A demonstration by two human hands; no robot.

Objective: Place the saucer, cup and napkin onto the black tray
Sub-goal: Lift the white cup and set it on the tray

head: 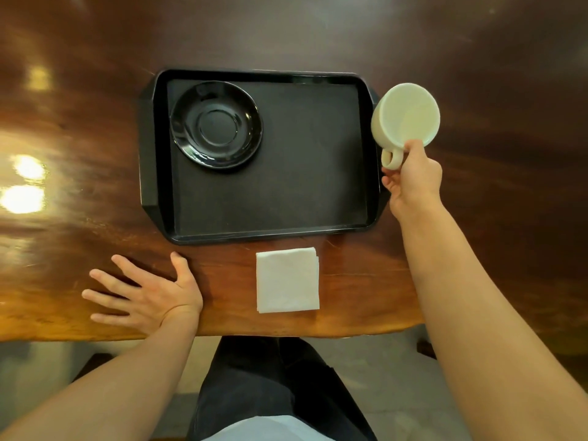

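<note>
Three task items: one was on the tray, one was in hand, one lay on the tabletop.
Black tray [270, 198]: it sat on the tabletop at the centre of the view, long side running left to right, its floor bare apart from the saucer.
Saucer [216, 125]: black and glossy, it lay flat in the far left corner of the tray, inside the rim.
Cup [405, 115]: cream-white and empty, it was held just beyond the tray's right edge, tilted so that its open mouth faced the camera, its handle pointing toward the near side. Whether any part of it touched the tabletop could not be told.
Right hand [413, 179]: it was raised at the right of the tray, its fingers [413, 148] clasped around the cup's handle and near wall.
Napkin [288, 280]: white, folded square, it lay flat on the tabletop just near of the tray's near edge, close to it but apart, a little right of centre.
Left hand [149, 291]: it rested palm down on the tabletop near the tray's near left corner, fingers spread and released, holding nothing, well left of the napkin.
Tabletop [95, 154]: dark polished wood with bright light reflections at the left.
</note>
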